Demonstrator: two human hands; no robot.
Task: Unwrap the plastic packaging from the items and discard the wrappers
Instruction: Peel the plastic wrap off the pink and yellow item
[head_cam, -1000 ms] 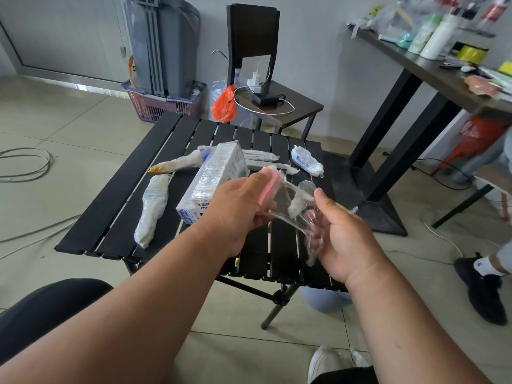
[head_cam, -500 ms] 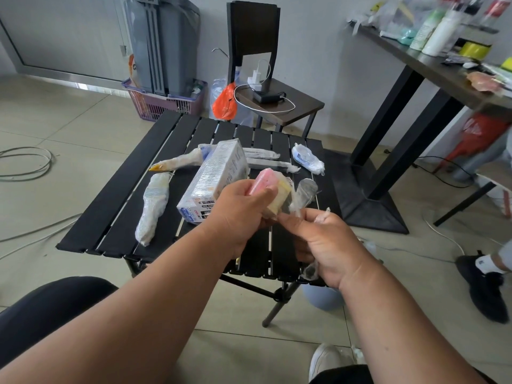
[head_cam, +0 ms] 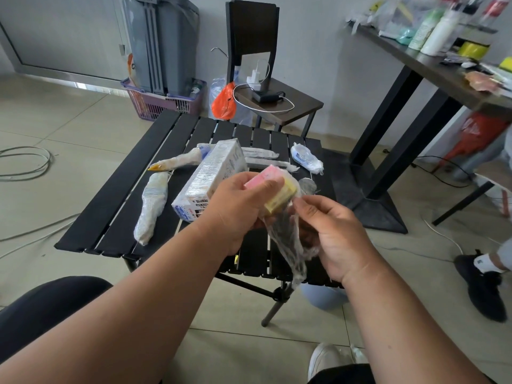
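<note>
My left hand (head_cam: 235, 209) grips a pink and yellow block (head_cam: 273, 189) above the near edge of the black slatted table (head_cam: 116, 206). Clear plastic wrap (head_cam: 288, 242) hangs loose from the block, down between my hands. My right hand (head_cam: 329, 234) pinches that wrap just below the block. Behind my left hand a wrapped white box (head_cam: 210, 176) lies on the table. Other wrapped items lie there too: a long bundle (head_cam: 152, 206) at the left, a yellow-tipped one (head_cam: 177, 162), thin sticks (head_cam: 263, 157) and a small packet (head_cam: 306, 160).
A light blue bin (head_cam: 324, 296) shows under the table's near right corner. A dark chair (head_cam: 279, 103) with a charger stands behind the table; a tall desk (head_cam: 432, 67) is at the right. Another person's black shoe (head_cam: 482, 284) is on the floor at the right.
The block has turned in my left hand, so its yellow side now shows. My right hand has moved in close and pulled the loosened wrap down below the block.
</note>
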